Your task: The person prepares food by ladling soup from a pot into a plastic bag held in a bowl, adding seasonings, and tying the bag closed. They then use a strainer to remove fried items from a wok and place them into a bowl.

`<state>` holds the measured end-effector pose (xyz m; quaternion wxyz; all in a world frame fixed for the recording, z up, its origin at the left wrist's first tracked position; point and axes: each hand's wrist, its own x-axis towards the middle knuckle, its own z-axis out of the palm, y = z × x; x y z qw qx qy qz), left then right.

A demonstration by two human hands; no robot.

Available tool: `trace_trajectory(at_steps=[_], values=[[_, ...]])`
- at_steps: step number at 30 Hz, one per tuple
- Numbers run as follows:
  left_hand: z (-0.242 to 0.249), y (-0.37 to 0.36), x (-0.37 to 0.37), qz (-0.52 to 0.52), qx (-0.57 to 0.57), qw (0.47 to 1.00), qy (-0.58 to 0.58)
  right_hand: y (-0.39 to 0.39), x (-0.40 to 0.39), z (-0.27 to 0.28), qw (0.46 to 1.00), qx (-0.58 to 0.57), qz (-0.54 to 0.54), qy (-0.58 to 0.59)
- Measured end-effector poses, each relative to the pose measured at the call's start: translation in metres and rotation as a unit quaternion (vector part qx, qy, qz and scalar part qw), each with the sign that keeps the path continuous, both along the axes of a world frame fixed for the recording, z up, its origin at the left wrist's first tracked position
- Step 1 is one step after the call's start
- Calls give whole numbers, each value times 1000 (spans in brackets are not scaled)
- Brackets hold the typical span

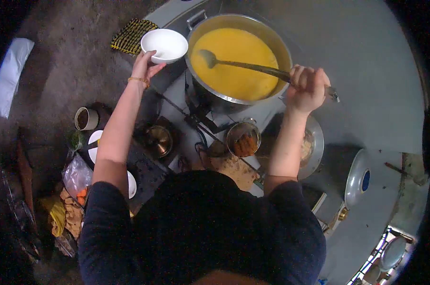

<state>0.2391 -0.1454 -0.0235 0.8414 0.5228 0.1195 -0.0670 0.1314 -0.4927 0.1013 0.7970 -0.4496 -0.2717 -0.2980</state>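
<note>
My left hand [146,67] grips a white bowl [165,43] by its near rim, just left of a large metal pot [240,100]. The inside of the bowl is white, with nothing plain to see in it. Yellow liquid [246,45] fills much of the pot. Wrapped round the handle of a long metal ladle [253,66], my right hand [308,89] is over the pot's right rim. The ladle's head lies at the left part of the yellow surface; whether it dips under is hard to tell.
A yellow-and-black woven mat [134,35] lies beyond the bowl. Nearer me are a small pot with brown contents [245,142], a brass-coloured round vessel [158,141] and a wide metal pan [315,147]. A pot lid [357,178] leans at right; a plastic bag [78,175] is at left.
</note>
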Motion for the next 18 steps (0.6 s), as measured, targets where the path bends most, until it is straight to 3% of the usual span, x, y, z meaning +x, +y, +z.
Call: trace_trajectory(at_steps=[4,10,14,18], values=[[2,3,-7,-5,36,999,33,-31,-8,1,996,46,-55,58],[-7,4,-8,-8,56,998,38,-76,-25,26,942,166,-251,148],[-16,-9,0,-17,48,998,34,-86,-39,65,938,162,-286,110],[-15,-44,12,-27,39,998,51,-105,-56,102,957,146,-245,44]])
